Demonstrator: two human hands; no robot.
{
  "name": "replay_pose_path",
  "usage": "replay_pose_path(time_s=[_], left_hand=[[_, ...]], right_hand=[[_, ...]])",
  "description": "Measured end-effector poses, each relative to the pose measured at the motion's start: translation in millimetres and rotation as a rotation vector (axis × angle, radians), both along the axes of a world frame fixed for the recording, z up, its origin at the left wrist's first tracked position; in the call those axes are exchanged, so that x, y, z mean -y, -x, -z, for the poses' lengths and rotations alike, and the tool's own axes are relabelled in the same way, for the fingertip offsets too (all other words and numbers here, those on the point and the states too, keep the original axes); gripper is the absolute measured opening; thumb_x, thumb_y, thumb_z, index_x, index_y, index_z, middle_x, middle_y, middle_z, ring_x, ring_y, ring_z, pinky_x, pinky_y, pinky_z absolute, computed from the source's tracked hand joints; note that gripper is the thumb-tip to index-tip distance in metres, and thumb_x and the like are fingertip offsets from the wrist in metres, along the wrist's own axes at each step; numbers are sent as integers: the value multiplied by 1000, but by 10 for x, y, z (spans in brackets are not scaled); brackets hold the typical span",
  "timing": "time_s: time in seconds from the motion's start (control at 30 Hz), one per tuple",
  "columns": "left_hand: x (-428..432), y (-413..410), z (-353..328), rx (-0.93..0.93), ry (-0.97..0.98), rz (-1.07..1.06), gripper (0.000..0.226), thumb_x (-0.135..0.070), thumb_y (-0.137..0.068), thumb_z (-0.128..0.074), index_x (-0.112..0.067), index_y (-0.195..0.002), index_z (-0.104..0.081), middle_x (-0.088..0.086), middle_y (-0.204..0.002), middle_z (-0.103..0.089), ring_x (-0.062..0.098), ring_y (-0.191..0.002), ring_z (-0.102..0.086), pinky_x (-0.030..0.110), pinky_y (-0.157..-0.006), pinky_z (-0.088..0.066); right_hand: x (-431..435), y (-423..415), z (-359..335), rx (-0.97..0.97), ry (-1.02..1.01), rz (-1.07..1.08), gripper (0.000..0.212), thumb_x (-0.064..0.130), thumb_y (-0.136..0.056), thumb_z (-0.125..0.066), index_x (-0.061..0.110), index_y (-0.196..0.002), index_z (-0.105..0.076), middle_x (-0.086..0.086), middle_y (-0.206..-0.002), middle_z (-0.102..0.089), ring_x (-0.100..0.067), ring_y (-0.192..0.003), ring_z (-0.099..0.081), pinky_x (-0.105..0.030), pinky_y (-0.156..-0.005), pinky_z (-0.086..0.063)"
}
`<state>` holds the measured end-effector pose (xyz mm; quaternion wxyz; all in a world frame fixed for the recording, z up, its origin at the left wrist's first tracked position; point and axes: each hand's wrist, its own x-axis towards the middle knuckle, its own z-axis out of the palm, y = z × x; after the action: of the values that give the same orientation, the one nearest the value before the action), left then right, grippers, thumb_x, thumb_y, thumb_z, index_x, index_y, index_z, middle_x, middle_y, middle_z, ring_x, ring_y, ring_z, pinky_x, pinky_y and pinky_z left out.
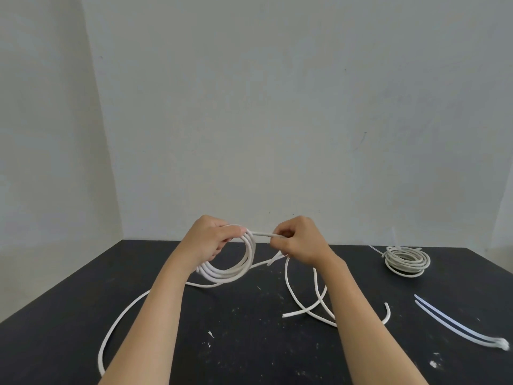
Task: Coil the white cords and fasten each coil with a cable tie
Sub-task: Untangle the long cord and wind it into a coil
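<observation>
The white cord coil (222,274) in hand is hanging just above the black counter (249,345), only partly wound: a long tail (122,312) is trailing across the counter to the left, and more loose cord (301,301) is lying under the right forearm. One finished coil (406,261) is sitting well apart at the far right, already bound with a tie. Two spare cable ties (455,322) are waiting nearer. So I judge one coil done and this one needing more winding and its tie. The left hand (213,238) is gripping the top of the loops with curled fingers; the right hand (301,241) is pinching the strand leading into them.
</observation>
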<state>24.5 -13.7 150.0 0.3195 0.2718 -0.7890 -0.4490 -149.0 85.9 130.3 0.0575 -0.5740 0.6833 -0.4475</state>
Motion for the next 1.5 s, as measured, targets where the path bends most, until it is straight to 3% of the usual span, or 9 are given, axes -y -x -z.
replay_pose_path(time_s=[0.3, 0.5, 0.67, 0.93, 1.07, 1.13, 1.23, 1.37, 1.5], left_hand=[[105, 24, 79, -314, 23, -254, 40, -19, -86, -65, -6, -53, -47, -10, -34, -29, 5, -31, -23, 14, -36, -24], [253, 16, 93, -763, -304, -472, 40, -20, -83, -65, -11, -52, -41, -6, -38, -27, 11, -35, -21, 18, -38, -19], [167, 291, 274, -853, -266, -524, 48, -34, -91, -58, -14, -55, -34, -2, -47, -31, 13, -43, -26, 25, -43, -25], [80, 578, 456, -799, -174, -526, 48, -47, -95, -43, -13, -61, -41, 2, -54, -40, 17, -49, -37, 32, -55, -35], [-8, 642, 504, -769, -154, -470, 48, -45, -96, -39, -10, -62, -40, 1, -51, -39, 16, -45, -38, 30, -50, -37], [-40, 654, 517, -774, -165, -434, 48, -43, -97, -39, -11, -61, -39, -2, -47, -37, 13, -42, -36, 27, -46, -36], [-73, 677, 514, -786, -187, -389, 47, -41, -97, -40, -12, -60, -38, -8, -42, -34, 10, -40, -33, 25, -43, -33], [-69, 679, 518, -799, -255, -352, 46, -39, -98, -42, -12, -61, -37, -8, -42, -30, 8, -38, -29, 25, -41, -28], [-104, 659, 557, -767, -300, -260, 41, -38, -98, -42, -12, -67, -40, -5, -45, -27, 8, -38, -25, 23, -39, -23]], right_hand=[[129, 141, 53, -299, 25, 231, 15, 20, -81, -54, 11, -71, -60, -5, -58, -53, -15, -54, -40, -25, -53, -35], [104, 173, 418, 37, -49, 166, 21, 23, -92, -50, 15, -73, -57, -7, -73, -68, -11, -54, -48, -15, -51, -39], [265, -67, 752, -79, -46, 168, 17, 22, -97, -43, 17, -103, -59, -9, -80, -65, -21, -67, -55, -37, -65, -47], [344, -304, 931, -467, -164, 234, 35, 11, -98, -35, 15, -132, -44, -5, -104, -62, -23, -107, -46, -35, -94, -37], [331, -390, 831, -213, -104, 88, 35, 19, -100, -37, 14, -70, -53, 1, -73, -48, -16, -83, -44, -27, -80, -32], [281, -399, 707, 237, -61, 51, 48, 24, -100, -41, 8, -57, -57, 0, -60, -52, -12, -59, -50, -23, -66, -37], [265, -333, 620, 555, -86, 67, 51, 37, -98, -45, -3, -83, -73, 2, -70, -70, -2, -65, -66, -14, -64, -45], [263, -240, 584, 661, -47, -50, 27, 26, -95, -51, 17, -120, -56, -15, -85, -72, -23, -75, -71, -35, -79, -58], [211, -185, 433, 705, -183, -157, 27, 36, -93, -51, 19, -113, -52, -17, -82, -70, -32, -74, -71, -44, -79, -58]])
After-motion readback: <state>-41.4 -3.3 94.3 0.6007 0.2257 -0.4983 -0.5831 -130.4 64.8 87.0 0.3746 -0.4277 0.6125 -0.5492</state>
